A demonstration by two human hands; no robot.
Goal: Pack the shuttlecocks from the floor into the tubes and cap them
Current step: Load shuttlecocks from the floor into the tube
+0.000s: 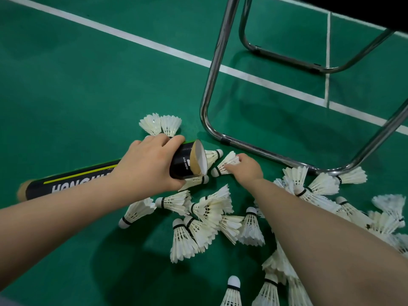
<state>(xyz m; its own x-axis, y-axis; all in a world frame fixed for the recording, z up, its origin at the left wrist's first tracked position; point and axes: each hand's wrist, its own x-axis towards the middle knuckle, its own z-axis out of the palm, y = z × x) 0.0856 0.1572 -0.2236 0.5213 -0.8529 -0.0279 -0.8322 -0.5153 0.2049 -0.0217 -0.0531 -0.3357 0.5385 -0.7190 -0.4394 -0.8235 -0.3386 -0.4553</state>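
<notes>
My left hand [147,164] grips a long black shuttlecock tube [72,180] near its open end [198,160], which points right and shows white feathers inside. Just right of that opening, my right hand [245,167] closes its fingers on the feathers of a white shuttlecock [225,165] lying on the floor, cork toward the tube. Several more white shuttlecocks [207,213] lie scattered on the green floor below and to the right of my hands. Two shuttlecocks [161,124] sit just beyond my left hand.
A chrome tubular chair frame [220,138] stands on the floor right behind my right hand, with a second chrome leg loop [287,58] farther back. White court lines [154,45] cross the green floor.
</notes>
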